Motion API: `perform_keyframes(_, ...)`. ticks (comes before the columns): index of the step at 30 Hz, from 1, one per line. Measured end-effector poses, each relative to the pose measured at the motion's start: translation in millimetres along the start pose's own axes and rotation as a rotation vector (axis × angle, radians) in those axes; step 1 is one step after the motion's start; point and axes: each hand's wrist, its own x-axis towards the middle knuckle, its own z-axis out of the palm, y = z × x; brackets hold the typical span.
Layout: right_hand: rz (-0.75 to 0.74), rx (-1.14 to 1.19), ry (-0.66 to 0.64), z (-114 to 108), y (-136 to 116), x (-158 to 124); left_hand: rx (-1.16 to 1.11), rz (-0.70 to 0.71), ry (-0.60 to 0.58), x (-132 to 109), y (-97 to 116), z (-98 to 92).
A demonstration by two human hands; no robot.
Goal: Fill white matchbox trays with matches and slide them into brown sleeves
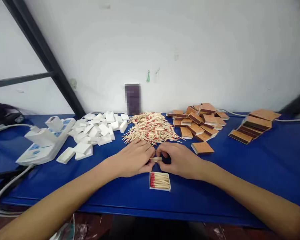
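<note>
Between my two hands is a small bundle of matches point(155, 159), lying crosswise just in front of the heap. My left hand point(135, 156) pinches its left end between thumb and fingers. The thumb and forefinger of my right hand point(178, 159) close on its right end. Just nearer to me lies a white inner matchbox tray point(169, 183), partly filled with matches whose red heads point left. Behind my hands spreads a large heap of loose matches point(152, 125), with red tips scattered through it.
White inner trays point(90, 133) are piled at the left, beside a power strip point(47, 146) with chargers and cables. Orange-brown matchbox sleeves point(197, 120) are heaped at the right, with one sleeve point(202, 148) apart. More sleeves point(255, 125) lean farther right. A pixelated dark object point(133, 99) stands against the wall.
</note>
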Motion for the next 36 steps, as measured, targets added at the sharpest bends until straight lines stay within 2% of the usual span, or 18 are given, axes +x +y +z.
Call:
perform_keyframes(6,0.061,0.059,-0.09,-7.2,-1.8,2.8,0.055,0.027,0.005,-1.2,1.0,2.7)
perform_keyframes(12,0.051,0.082,-0.078,-6.4,-1.4,3.8,0.07,0.087,0.028,-1.2,-0.6,2.5)
perform_keyframes(18,0.043,0.054,-0.075,-4.3,-1.3,3.9,0.129,0.074,0.056,-1.6,-2.2,5.8)
perform_keyframes(30,0.03,0.006,-0.077,-3.0,2.8,2.8,0.131,0.117,0.043,-1.3,-0.7,7.9)
perform_keyframes(36,-0.007,0.04,-0.065,-10.8,-2.3,-2.0,0.143,0.142,0.107,-5.1,0.4,1.7)
